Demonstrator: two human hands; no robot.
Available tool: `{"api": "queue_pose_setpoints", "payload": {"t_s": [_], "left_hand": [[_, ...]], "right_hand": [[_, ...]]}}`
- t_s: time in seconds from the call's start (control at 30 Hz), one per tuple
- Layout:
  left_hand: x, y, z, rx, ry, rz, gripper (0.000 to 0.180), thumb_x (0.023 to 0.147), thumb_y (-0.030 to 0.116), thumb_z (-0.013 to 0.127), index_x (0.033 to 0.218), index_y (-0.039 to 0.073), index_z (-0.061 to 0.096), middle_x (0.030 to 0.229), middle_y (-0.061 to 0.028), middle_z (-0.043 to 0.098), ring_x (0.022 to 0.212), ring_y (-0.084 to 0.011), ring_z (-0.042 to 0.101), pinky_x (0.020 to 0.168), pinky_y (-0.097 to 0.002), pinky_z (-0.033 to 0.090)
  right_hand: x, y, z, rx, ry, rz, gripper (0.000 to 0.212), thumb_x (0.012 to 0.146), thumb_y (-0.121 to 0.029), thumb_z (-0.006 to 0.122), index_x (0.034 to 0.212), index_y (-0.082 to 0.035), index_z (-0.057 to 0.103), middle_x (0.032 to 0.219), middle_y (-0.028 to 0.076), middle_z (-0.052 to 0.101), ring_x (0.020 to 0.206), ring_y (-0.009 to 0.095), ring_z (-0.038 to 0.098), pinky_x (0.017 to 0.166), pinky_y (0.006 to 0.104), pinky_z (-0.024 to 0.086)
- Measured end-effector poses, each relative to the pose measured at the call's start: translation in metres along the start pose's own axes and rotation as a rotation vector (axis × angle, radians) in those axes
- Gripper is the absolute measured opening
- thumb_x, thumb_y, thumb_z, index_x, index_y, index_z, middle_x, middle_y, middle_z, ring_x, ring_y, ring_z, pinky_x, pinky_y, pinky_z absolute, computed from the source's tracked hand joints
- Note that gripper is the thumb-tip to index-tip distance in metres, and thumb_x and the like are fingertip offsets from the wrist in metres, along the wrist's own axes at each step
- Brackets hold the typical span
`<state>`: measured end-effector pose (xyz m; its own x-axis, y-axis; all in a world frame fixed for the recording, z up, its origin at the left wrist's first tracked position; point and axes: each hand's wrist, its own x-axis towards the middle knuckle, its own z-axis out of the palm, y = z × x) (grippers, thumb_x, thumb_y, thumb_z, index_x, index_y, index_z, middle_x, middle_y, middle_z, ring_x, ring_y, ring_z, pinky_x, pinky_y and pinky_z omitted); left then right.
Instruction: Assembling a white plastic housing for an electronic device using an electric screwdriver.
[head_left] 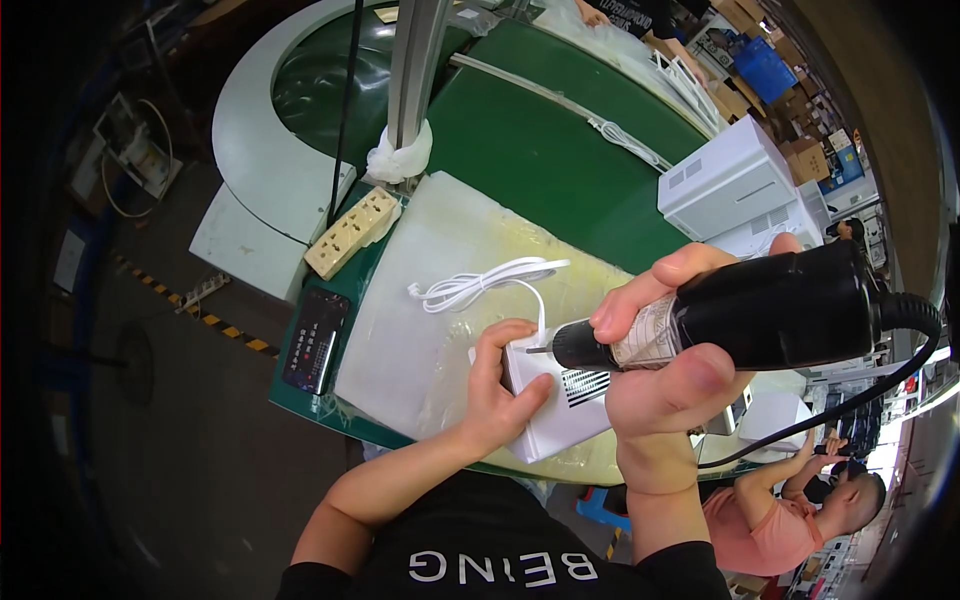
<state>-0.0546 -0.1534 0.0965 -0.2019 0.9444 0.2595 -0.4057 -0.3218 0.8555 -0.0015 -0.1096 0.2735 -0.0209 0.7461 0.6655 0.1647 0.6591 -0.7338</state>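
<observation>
A beige power strip [350, 234] lies near a flat, black rectangular object [316, 341].

Head camera: left one of a fisheye pair on the person's head, looking down and forward.
Green worktable [545, 150]: seen from above, across the middle.
Black power screwdriver [775, 308]: very near the lens, right of centre.
Black shirt [480, 515]: along the lower edge.
Floor [180, 420]: at left, farther below.
Rim: dark, straight edges bending toward it.
</observation>
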Motion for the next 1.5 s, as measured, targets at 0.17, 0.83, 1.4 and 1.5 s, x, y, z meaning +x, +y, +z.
{"api": "queue_pose_setpoints", "payload": {"t_s": [0.17,0.83,1.4,1.5], "left_hand": [[0.000,0.001,0.002,-0.033,0.001,-0.028,0.051,0.076,0.003,0.065,0.122,0.002,0.042,0.121,-0.0140,0.044,0.112,-0.0224,0.047,0.097,-0.0339,0.037],[0.084,-0.003,0.012,0.227,-0.059,-0.685,0.073,0.078,0.042,0.077,0.130,0.003,0.045,0.128,-0.0104,0.053,0.117,-0.0255,0.053,0.102,-0.0435,0.041],[0.285,-0.018,0.202,-0.388,0.156,-0.424,0.044,0.100,0.023,0.047,0.133,-0.003,0.036,0.129,-0.0207,0.047,0.121,-0.0395,0.050,0.097,-0.0565,0.045],[0.308,-0.022,0.216,-0.358,0.225,-0.407,0.043,0.097,0.021,0.050,0.129,-0.005,0.039,0.124,-0.0234,0.052,0.110,-0.0410,0.059,0.088,-0.0533,0.052]], "right_hand": [[0.004,0.007,-0.008,-0.009,-0.114,0.009,0.091,0.089,-0.066,0.043,0.139,0.004,0.011,0.094,0.011,0.057,0.051,0.013,0.056,0.058,0.0235,0.050],[-0.044,0.020,-0.256,0.309,0.692,-0.116,0.053,0.094,-0.044,0.046,0.126,-0.002,0.043,0.097,0.007,0.051,0.056,0.016,0.043,0.049,0.0288,0.040],[-0.028,0.165,-0.227,0.391,0.775,0.261,0.031,0.098,-0.030,0.046,0.116,-0.006,0.041,0.095,0.012,0.060,0.049,0.015,0.054,0.041,0.0298,0.046],[-0.026,0.201,-0.228,0.370,0.607,0.488,0.026,0.098,-0.028,0.047,0.109,-0.006,0.042,0.094,0.013,0.061,0.049,0.016,0.057,0.042,0.0301,0.048]]}}
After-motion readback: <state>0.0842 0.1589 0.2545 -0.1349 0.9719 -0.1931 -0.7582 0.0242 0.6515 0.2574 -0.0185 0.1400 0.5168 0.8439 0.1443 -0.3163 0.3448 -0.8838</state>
